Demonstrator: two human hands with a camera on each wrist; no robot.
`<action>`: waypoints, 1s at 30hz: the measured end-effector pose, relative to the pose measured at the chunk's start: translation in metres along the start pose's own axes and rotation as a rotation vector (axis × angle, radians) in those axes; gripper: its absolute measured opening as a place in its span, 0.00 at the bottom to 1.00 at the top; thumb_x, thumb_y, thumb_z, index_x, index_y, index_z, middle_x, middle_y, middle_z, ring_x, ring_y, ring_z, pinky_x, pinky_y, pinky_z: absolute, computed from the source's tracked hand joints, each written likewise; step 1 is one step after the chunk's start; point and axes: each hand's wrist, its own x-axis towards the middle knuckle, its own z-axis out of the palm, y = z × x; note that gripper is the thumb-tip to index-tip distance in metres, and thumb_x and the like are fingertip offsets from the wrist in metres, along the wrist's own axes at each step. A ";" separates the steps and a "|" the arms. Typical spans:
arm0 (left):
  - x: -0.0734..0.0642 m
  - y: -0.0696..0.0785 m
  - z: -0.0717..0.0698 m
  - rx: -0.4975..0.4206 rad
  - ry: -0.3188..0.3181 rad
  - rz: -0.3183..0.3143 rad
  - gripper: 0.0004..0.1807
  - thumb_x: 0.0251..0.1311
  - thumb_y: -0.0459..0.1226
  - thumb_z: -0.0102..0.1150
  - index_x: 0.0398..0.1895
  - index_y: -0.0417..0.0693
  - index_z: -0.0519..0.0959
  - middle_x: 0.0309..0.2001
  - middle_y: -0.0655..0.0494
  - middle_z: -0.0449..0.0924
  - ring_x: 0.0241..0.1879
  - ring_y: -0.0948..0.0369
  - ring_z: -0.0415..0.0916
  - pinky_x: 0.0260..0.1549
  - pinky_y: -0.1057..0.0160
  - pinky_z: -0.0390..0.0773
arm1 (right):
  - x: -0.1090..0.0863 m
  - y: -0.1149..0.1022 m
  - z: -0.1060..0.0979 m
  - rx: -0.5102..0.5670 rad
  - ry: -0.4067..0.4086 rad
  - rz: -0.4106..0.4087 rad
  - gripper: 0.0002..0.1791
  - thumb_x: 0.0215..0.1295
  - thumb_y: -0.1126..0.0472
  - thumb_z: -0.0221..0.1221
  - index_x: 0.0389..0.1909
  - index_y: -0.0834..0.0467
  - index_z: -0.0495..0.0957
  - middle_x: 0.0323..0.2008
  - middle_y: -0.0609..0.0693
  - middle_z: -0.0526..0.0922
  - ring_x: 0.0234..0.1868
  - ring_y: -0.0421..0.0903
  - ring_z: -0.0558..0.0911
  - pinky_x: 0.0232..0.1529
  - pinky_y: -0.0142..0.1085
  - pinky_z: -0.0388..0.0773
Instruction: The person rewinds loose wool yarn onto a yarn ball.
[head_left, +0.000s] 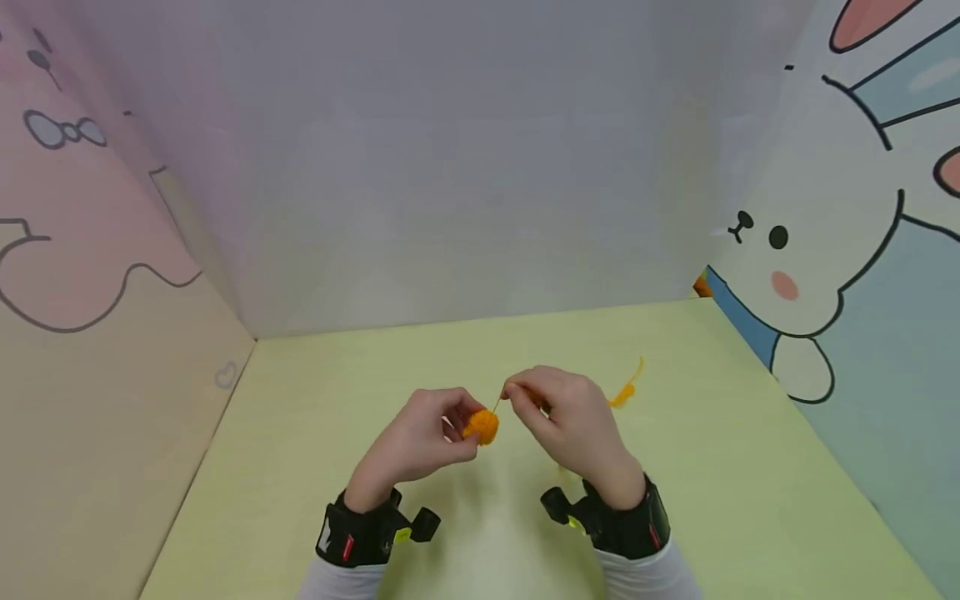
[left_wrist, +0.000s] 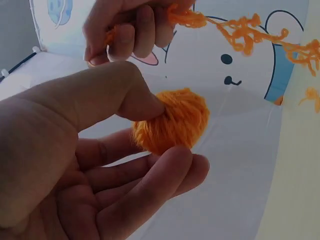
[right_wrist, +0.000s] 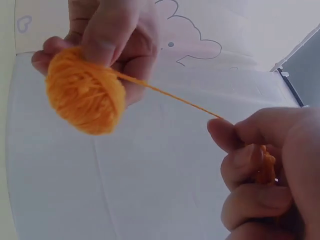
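Observation:
My left hand (head_left: 423, 429) holds a small ball of orange yarn (left_wrist: 172, 120) between its thumb and fingertips. From the ball a taut strand of yarn (right_wrist: 170, 95) runs to my right hand (head_left: 573, 417), which pinches it between thumb and index finger. More orange yarn (right_wrist: 266, 167) is bunched under the curled fingers of that hand, partly hidden by them. In the left wrist view, a loose, kinked tail of yarn (left_wrist: 245, 32) trails away from the right hand.
Both hands are above a pale yellow table (head_left: 300, 517). Beyond the right hand, a loose end of orange yarn (head_left: 626, 392) shows over the tabletop. White panels (head_left: 480, 183) with cartoon drawings stand around the back and sides. Each wrist wears a black camera band (head_left: 360, 533).

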 end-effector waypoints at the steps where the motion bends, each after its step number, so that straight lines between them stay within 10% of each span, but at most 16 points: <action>1: 0.000 0.002 0.000 -0.025 -0.029 0.016 0.15 0.50 0.31 0.69 0.40 0.57 0.81 0.35 0.66 0.82 0.30 0.66 0.77 0.28 0.66 0.85 | 0.001 0.001 0.000 -0.009 0.009 0.016 0.05 0.69 0.60 0.60 0.36 0.50 0.84 0.22 0.38 0.74 0.19 0.36 0.66 0.17 0.32 0.67; 11: -0.004 0.037 -0.008 -0.200 -0.085 0.104 0.14 0.46 0.22 0.66 0.36 0.44 0.80 0.34 0.53 0.83 0.28 0.61 0.78 0.29 0.61 0.87 | 0.006 0.012 0.008 -0.060 -0.041 0.273 0.07 0.73 0.55 0.57 0.40 0.50 0.83 0.15 0.40 0.65 0.14 0.39 0.60 0.15 0.32 0.58; 16: -0.005 0.031 -0.008 -0.298 -0.042 0.111 0.15 0.46 0.20 0.65 0.37 0.42 0.79 0.36 0.50 0.83 0.28 0.58 0.80 0.29 0.58 0.87 | 0.005 0.012 0.011 -0.078 -0.065 0.363 0.08 0.73 0.53 0.56 0.41 0.50 0.83 0.15 0.42 0.68 0.14 0.41 0.63 0.13 0.33 0.61; 26: -0.006 0.013 -0.004 -0.721 0.353 0.090 0.12 0.59 0.25 0.61 0.44 0.31 0.72 0.40 0.44 0.79 0.32 0.52 0.81 0.34 0.64 0.86 | 0.000 -0.002 0.024 -0.081 -0.390 0.354 0.07 0.73 0.51 0.56 0.41 0.43 0.83 0.20 0.37 0.72 0.18 0.37 0.69 0.20 0.32 0.68; 30: -0.003 0.010 -0.005 -0.737 0.525 0.036 0.12 0.61 0.25 0.61 0.45 0.32 0.71 0.42 0.43 0.79 0.34 0.53 0.80 0.35 0.65 0.86 | -0.001 -0.010 0.027 -0.078 -0.474 0.279 0.07 0.72 0.50 0.57 0.39 0.42 0.83 0.26 0.32 0.78 0.24 0.35 0.73 0.27 0.32 0.75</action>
